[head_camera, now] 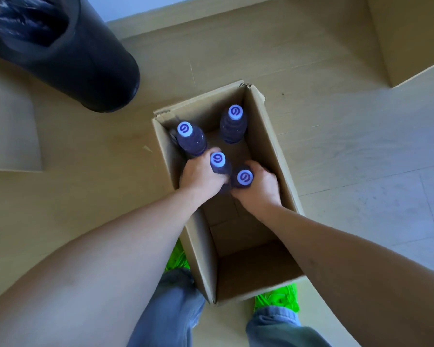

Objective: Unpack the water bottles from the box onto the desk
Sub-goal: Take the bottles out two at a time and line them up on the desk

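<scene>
- Both hands reach into the open brown cardboard box on the floor: left hand wraps one dark, white-capped plastic bottle, right hand wraps its neighbour.
- Best lifted straight up, clear of the walls.
- Farther in, two more bottles stand upright; the near half is empty.
</scene>
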`<state>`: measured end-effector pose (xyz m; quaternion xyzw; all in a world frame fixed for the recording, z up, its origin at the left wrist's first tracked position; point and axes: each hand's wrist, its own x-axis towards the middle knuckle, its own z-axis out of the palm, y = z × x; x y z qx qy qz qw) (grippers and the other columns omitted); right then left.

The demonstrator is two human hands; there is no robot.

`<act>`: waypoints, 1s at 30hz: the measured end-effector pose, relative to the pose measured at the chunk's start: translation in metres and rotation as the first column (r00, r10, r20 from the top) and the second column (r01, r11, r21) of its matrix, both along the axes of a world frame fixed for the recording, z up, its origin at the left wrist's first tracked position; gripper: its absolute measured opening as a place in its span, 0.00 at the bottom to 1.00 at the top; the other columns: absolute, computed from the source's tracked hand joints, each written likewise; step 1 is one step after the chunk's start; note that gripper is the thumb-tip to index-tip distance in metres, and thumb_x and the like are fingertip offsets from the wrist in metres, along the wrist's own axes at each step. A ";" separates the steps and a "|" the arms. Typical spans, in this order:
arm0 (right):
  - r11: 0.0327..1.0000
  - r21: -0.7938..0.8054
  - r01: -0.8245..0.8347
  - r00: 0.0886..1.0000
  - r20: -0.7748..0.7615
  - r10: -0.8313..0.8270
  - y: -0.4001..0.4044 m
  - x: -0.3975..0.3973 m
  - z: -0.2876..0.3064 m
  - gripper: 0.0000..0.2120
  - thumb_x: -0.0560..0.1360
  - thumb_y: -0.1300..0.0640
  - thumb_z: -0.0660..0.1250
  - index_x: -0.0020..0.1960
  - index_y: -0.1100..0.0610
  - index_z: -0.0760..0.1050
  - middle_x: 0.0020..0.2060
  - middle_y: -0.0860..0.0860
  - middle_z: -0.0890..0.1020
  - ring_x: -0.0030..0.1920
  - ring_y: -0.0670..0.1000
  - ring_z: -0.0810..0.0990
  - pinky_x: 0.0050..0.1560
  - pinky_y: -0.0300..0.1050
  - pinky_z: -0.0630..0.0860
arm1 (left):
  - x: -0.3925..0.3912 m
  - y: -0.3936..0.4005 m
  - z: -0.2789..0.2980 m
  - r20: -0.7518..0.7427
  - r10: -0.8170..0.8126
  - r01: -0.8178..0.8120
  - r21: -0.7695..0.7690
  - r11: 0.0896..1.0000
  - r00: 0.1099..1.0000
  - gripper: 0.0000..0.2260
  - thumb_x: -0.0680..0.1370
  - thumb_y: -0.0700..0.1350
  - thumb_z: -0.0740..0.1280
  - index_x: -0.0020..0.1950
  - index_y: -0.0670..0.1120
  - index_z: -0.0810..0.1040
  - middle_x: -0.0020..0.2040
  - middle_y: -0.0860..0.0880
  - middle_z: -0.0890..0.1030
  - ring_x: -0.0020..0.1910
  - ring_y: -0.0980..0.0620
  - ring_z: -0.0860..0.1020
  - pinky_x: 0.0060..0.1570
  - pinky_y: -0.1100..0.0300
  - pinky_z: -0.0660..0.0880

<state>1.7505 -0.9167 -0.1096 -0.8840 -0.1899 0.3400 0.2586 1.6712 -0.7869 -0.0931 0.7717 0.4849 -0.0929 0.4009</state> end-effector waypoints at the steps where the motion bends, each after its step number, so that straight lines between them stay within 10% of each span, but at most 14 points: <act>1: 1.000 -0.018 -0.019 1.000 0.022 0.020 -0.002 0.001 0.011 0.36 0.60 0.48 0.78 0.66 0.52 0.73 0.51 0.50 0.83 0.53 0.53 0.81 0.50 0.39 0.73 | -0.003 -0.002 0.008 -0.003 -0.016 0.016 -0.013 1.000 1.000 0.31 0.62 0.48 0.76 0.65 0.58 0.75 0.57 0.52 0.82 0.58 0.52 0.79 0.60 0.61 0.74; 6: 0.999 -0.021 -0.024 0.997 0.067 0.025 -0.007 0.007 0.083 0.20 0.55 0.40 0.73 0.43 0.46 0.72 0.31 0.40 0.75 0.36 0.49 0.75 0.32 0.37 0.68 | -0.003 0.001 0.074 -0.009 0.000 0.000 -0.064 0.998 1.000 0.41 0.59 0.49 0.77 0.71 0.57 0.71 0.62 0.53 0.80 0.62 0.53 0.77 0.64 0.60 0.72; 9: 0.998 -0.045 -0.041 0.995 0.093 0.045 -0.003 0.019 0.135 0.21 0.55 0.39 0.73 0.43 0.46 0.72 0.32 0.41 0.76 0.37 0.48 0.75 0.34 0.37 0.67 | 0.005 0.005 0.128 0.000 0.036 -0.036 -0.157 0.987 0.999 0.40 0.56 0.48 0.77 0.68 0.59 0.74 0.60 0.54 0.80 0.61 0.53 0.78 0.60 0.60 0.76; 12: 0.995 -0.070 -0.065 0.992 0.102 0.072 0.005 0.033 0.200 0.23 0.54 0.37 0.73 0.44 0.47 0.73 0.34 0.43 0.79 0.40 0.49 0.77 0.39 0.39 0.70 | 0.014 0.013 0.196 0.023 -0.020 0.022 -0.123 0.992 1.000 0.17 0.55 0.46 0.79 0.39 0.57 0.79 0.44 0.54 0.80 0.50 0.48 0.82 0.40 0.65 0.77; 23: 0.976 0.043 -0.211 0.969 0.144 0.203 0.034 0.063 0.493 0.20 0.54 0.43 0.72 0.37 0.56 0.75 0.29 0.47 0.77 0.31 0.49 0.76 0.33 0.45 0.79 | 0.026 0.036 0.493 0.006 -0.222 0.222 -0.032 0.974 0.975 0.22 0.60 0.46 0.78 0.45 0.44 0.69 0.44 0.50 0.71 0.40 0.47 0.74 0.36 0.55 0.76; 30: 0.929 0.168 -0.330 0.936 0.189 0.298 0.057 0.065 0.644 0.13 0.53 0.40 0.73 0.37 0.40 0.80 0.31 0.45 0.82 0.37 0.47 0.82 0.36 0.44 0.79 | 0.010 0.052 0.660 0.084 -0.135 0.141 -0.073 0.987 0.987 0.13 0.61 0.45 0.79 0.38 0.51 0.77 0.42 0.49 0.81 0.39 0.51 0.82 0.33 0.52 0.83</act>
